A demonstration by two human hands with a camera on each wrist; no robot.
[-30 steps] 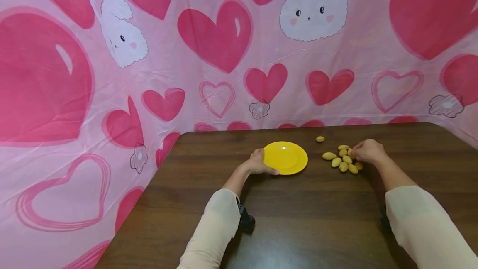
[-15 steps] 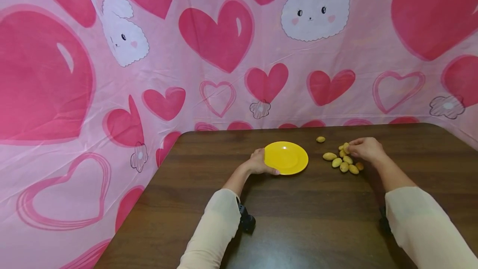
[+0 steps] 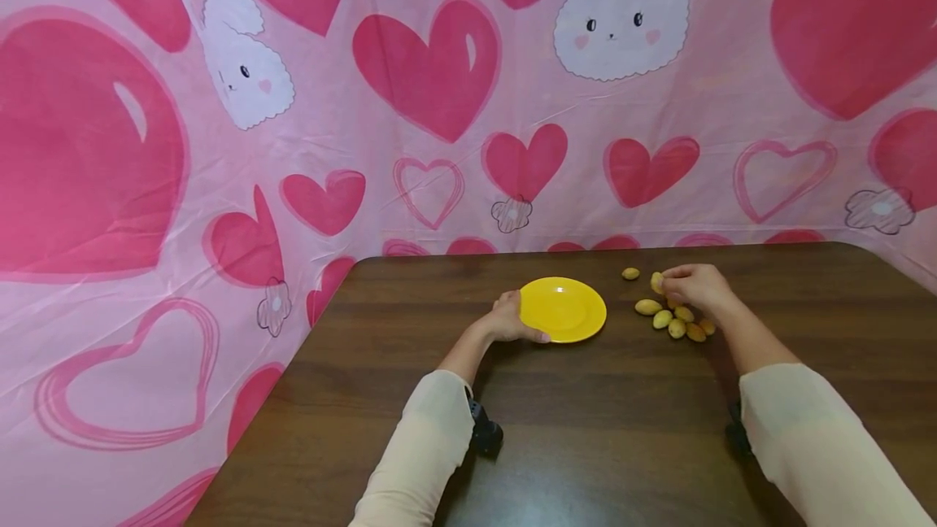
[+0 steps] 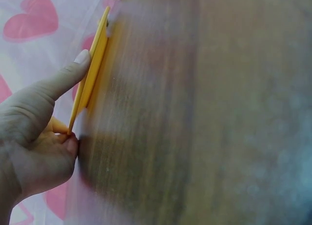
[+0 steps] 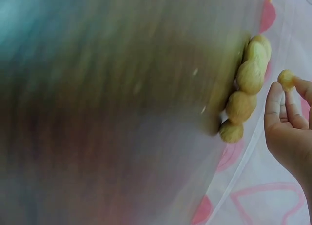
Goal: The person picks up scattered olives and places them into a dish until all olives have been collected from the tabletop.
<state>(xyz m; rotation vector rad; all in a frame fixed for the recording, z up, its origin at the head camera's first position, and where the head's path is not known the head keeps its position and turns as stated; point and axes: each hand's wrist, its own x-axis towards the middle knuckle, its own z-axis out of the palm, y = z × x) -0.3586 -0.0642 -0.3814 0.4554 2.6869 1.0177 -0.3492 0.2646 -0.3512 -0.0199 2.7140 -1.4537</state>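
Observation:
My left hand (image 3: 507, 320) grips the left rim of a round yellow plate (image 3: 564, 311) on the brown table. In the left wrist view, the thumb lies along one side of the plate (image 4: 92, 71) and fingertips meet its edge. To the right, my right hand (image 3: 701, 289) pinches a small yellow oval fruit (image 3: 657, 282) between thumb and fingertips. That pinched fruit (image 5: 286, 80) hangs clear of the others in the right wrist view. Below and left of this hand lies a cluster of similar fruits (image 3: 677, 328), partly hidden by the fingers.
One loose fruit (image 3: 630, 273) sits by itself farther back, between plate and cluster. The wooden table (image 3: 586, 421) reaches to a pink cloth backdrop (image 3: 432, 210) printed with hearts and rabbits. A small dark camera (image 3: 486, 432) is strapped at the left wrist.
My right hand has picked a fruit out of the cluster, lifted it and carried it left towards the plate. The left hand and plate stay where they were.

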